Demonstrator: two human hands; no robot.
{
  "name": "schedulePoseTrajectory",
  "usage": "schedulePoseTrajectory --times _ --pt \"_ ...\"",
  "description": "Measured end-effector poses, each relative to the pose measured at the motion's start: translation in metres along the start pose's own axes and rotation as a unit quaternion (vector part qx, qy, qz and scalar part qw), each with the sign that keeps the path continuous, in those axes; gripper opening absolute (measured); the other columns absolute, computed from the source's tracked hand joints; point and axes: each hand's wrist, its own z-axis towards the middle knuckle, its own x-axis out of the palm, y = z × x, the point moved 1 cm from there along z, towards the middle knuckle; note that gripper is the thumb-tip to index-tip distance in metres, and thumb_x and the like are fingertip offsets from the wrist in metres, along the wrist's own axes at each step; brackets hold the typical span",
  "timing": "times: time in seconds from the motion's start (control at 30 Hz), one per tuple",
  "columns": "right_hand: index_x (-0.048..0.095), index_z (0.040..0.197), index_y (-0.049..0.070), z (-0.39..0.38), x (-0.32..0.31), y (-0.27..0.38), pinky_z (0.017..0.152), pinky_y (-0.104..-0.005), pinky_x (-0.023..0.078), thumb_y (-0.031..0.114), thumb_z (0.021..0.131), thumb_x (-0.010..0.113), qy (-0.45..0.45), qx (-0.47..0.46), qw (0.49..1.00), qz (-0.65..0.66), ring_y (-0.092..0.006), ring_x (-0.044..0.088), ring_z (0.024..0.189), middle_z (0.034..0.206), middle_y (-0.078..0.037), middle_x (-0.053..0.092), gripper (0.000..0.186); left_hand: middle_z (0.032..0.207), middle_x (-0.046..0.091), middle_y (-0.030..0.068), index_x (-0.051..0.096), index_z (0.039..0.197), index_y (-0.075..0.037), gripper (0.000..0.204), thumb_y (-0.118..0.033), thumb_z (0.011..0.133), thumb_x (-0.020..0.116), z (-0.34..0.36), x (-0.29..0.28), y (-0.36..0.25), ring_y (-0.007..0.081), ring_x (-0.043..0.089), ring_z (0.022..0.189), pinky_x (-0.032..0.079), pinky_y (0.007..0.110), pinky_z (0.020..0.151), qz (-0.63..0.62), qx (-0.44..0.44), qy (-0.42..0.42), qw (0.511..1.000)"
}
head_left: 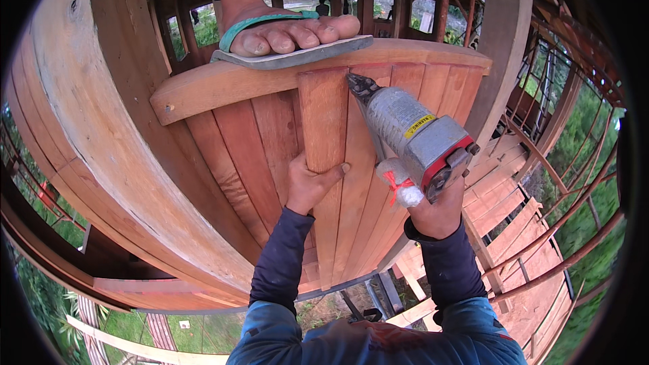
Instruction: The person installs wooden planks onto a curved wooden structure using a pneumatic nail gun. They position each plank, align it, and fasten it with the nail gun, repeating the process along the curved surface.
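Observation:
My left hand (309, 184) is wrapped around an upright reddish wooden plank (323, 122), with the thumb over its right edge. The plank lies against a wall of similar boards, its top end just under a curved wooden rail (203, 91). My right hand (441, 213) grips a nail gun (404, 122), a grey metal tool with a red band and a yellow label. Its dark nose points up and left, close to the plank's top right corner; whether it touches the wood I cannot tell. A white wrapping (400, 182) tied with red string hangs at the gun's side.
Someone's foot (291, 35) in a green-strapped sandal stands on the rail just above the gun's nose. A thick timber post (128, 94) rises at left, another post (503, 40) at right. Wooden planking (520, 243) and curved metal bars (568, 260) lie lower right.

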Motion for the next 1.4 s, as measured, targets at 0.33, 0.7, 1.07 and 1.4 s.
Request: schedulePoseTrajectory --times 0.33,0.7,1.07,1.4 --pt "0.065 0.104 0.0 -0.002 -0.007 0.001 0.075 -0.0319 0.054 0.015 0.076 0.077 0.035 -0.014 0.999 -0.015 -0.023 0.071 0.084 0.09 -0.012 0.071 0.034 0.095 0.071 0.0072 0.066 0.103 0.003 0.033 -0.004 0.076 0.083 -0.001 0.006 -0.007 0.0114 0.066 0.084 0.055 0.028 0.075 -0.008 0.003 -0.006 1.0" --pt "0.068 0.099 0.001 -0.007 -0.002 0.001 0.072 -0.034 0.055 0.016 0.078 0.075 0.027 -0.008 0.999 -0.046 -0.031 0.072 0.081 0.088 -0.015 0.071 0.027 0.096 0.071 0.0074 0.065 0.105 0.004 0.034 -0.001 0.076 0.082 -0.002 0.004 -0.015 0.0122 0.066 0.084 0.055 0.028 0.074 0.005 0.015 -0.01 1.0" --pt "0.067 0.098 0.0 -0.002 -0.004 0.003 0.069 -0.0342 0.054 0.016 0.078 0.074 0.019 -0.038 0.998 -0.05 -0.033 0.072 0.08 0.085 -0.016 0.07 0.027 0.096 0.071 0.0075 0.065 0.104 0.004 0.033 -0.001 0.076 0.082 -0.001 0.005 -0.01 0.0119 0.066 0.084 0.055 0.028 0.074 -0.005 0.028 -0.019 0.999" --pt "0.065 0.098 -0.001 0.005 -0.002 0.007 0.069 -0.0345 0.054 0.015 0.076 0.075 0.038 -0.037 0.995 -0.08 -0.0339 0.071 0.079 0.083 -0.017 0.069 0.029 0.096 0.071 0.0068 0.065 0.102 0.004 0.033 -0.002 0.075 0.083 0.0 0.004 -0.009 0.0116 0.066 0.083 0.055 0.028 0.074 0.021 0.025 -0.015 0.999"
